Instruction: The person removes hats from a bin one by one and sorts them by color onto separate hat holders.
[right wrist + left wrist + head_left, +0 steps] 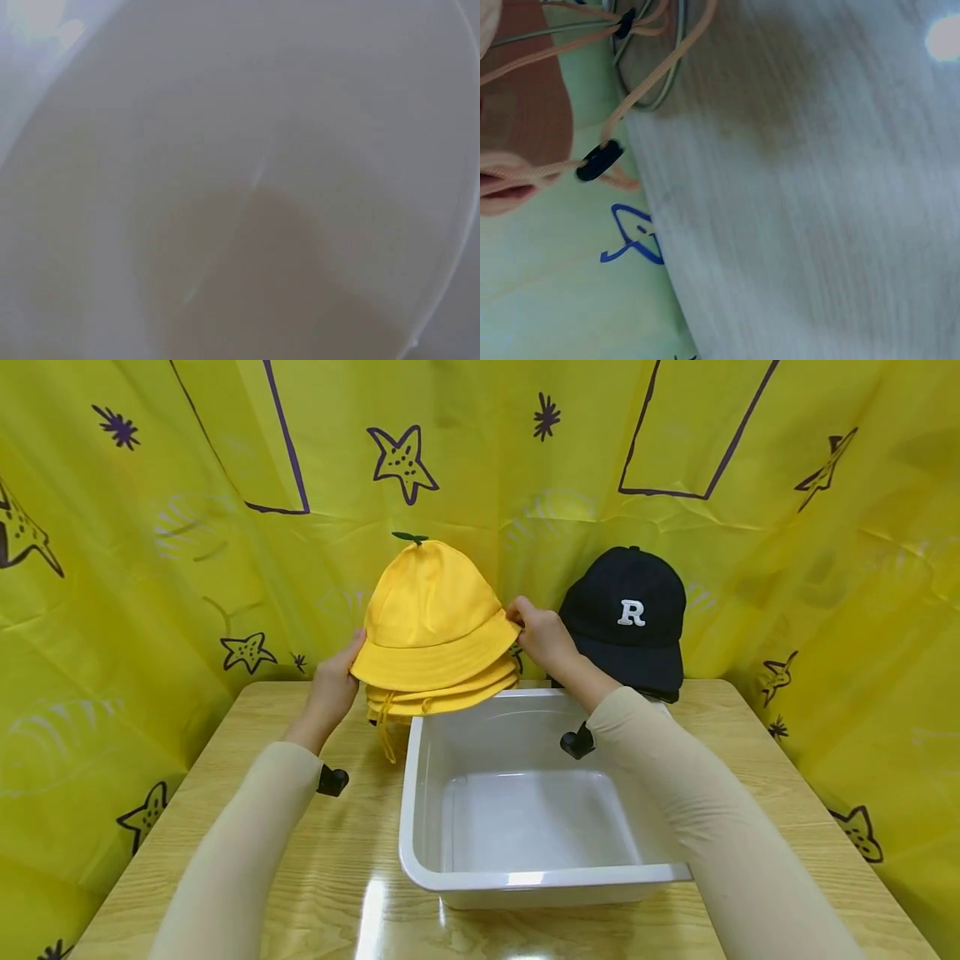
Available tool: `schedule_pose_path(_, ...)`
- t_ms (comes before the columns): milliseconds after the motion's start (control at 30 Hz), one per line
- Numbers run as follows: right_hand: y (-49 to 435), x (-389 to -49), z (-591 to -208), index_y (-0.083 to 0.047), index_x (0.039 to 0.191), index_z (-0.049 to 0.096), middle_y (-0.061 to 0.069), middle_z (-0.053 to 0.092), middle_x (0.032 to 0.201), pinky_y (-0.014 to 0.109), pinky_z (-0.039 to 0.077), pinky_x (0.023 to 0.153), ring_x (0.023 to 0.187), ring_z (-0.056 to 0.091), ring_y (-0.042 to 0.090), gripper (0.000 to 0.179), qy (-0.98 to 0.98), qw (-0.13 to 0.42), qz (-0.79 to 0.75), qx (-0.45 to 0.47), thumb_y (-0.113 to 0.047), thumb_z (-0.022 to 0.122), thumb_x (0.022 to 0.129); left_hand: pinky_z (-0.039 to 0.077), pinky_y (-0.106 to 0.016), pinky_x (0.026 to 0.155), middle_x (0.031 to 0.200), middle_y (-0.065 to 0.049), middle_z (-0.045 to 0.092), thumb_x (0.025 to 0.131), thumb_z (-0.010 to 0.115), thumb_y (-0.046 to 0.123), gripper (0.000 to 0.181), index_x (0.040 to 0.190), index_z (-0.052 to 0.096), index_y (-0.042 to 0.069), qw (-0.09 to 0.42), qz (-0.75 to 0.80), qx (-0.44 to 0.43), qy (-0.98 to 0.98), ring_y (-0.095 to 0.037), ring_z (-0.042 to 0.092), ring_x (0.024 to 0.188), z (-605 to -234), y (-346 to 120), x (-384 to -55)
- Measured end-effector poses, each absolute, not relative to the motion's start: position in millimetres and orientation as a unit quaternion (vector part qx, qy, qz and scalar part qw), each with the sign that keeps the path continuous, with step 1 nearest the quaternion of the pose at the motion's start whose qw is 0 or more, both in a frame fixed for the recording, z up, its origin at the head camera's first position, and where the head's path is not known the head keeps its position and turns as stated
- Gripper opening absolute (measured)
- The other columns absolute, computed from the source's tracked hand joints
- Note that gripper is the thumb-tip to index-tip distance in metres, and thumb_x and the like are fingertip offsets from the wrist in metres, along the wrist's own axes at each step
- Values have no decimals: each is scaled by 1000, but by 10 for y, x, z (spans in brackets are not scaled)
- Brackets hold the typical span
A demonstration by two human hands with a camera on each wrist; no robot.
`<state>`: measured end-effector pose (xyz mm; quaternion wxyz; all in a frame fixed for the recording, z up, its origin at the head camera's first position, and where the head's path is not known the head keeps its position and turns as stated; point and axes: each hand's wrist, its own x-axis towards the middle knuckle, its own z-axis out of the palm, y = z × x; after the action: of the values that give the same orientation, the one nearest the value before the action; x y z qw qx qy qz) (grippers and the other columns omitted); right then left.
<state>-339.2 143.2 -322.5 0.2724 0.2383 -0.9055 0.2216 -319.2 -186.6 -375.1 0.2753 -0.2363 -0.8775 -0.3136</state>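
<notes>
A yellow bucket hat with a green sprout on its crown sits at the top of a stack of yellow hats, behind the bin's left corner. At its left brim my left hand grips the edge, thumb uppermost. My right hand pinches the right brim between thumb and fingers. Chin cords hang from the stack; the left wrist view shows a cord with a black stopper below a brim. Neither hand's fingers can be made out clearly in the wrist views.
A white plastic bin stands at the middle of the wooden table, under my right forearm. Black caps with a white R on the front one are stacked behind its right corner. A yellow curtain with drawn stars surrounds the table's back and sides.
</notes>
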Motion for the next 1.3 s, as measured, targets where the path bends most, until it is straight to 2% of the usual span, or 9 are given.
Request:
schedule_pose_path(100,1430,-3364,-3231,1,103,57,20,67,84,39,50,58,64,61,32,21,-930,225,198,214,10,56,84,48,-47,92,132,-26,51,95,48,-5,42,137,43,-7,270,-298,-242,-883,-40,56,113,-3805,-1861,-3153)
schedule_pose_path(233,1418,-3332,-3277,1,96,58,17,62,74,37,49,56,64,61,30,6,-950,177,144,215,1,54,92,48,-49,92,130,-28,52,93,49,-9,45,137,42,-8,251,-294,-239,-890,-42,56,112,-3886,-1856,-3103)
schedule_pose_path(400,1398,-3319,-3334,-2,88,53,9,49,63,33,44,52,60,58,28,7,-955,152,91,236,-1,50,94,51,-49,85,121,-29,58,90,53,-10,43,132,48,-9,293,-286,-252,-877,-43,60,104,-4038,-1838,-3101)
schedule_pose_path(633,1348,-3333,-3309,-3,90,55,14,60,74,37,51,61,69,63,30,7,-957,103,40,267,-2,50,94,54,-49,73,104,-30,65,86,57,-12,38,125,54,-9,329,-278,-271,-861,-43,65,86,-4222,-1790,-3116)
schedule_pose_path(833,1316,-3353,-3278,-4,93,57,14,63,79,35,49,64,72,63,28,6,-959,64,47,271,-2,51,94,54,-50,76,104,-30,65,84,58,-15,37,121,56,-10,333,-304,-261,-854,-44,65,89,-4314,-1747,-3111)
schedule_pose_path(967,1317,-3353,-3258,-5,93,57,13,62,79,34,48,64,72,63,27,6,-959,62,58,271,-3,51,95,53,-50,79,105,-29,65,86,58,-12,35,121,57,-8,333,-304,-253,-856,-44,64,91,-4314,-1727,-3123)
schedule_pose_path(1067,1342,-3336,-3248,-5,95,56,13,62,78,35,50,64,72,63,28,5,-960,66,44,267,-3,51,94,54,-49,72,102,-29,66,87,58,-9,36,123,57,-7,301,-289,-241,-876,-42,66,81,-4254,-1731,-3135)
schedule_pose_path(1200,1365,-3318,-3231,-4,98,54,15,62,79,38,52,65,74,64,31,7,-958,61,22,279,0,49,95,53,-49,77,111,-28,64,89,59,-3,41,130,53,-5,209,-263,-213,-918,-41,65,90,-4086,-1786,-3131)
schedule_pose_path(1300,1371,-3314,-3173,-4,99,54,15,62,82,37,51,66,76,62,30,7,-960,37,27,275,-2,47,96,51,-48,83,121,-26,60,90,59,-1,46,135,49,-2,134,-252,-214,-934,-40,64,96,-3941,-1838,-3129)
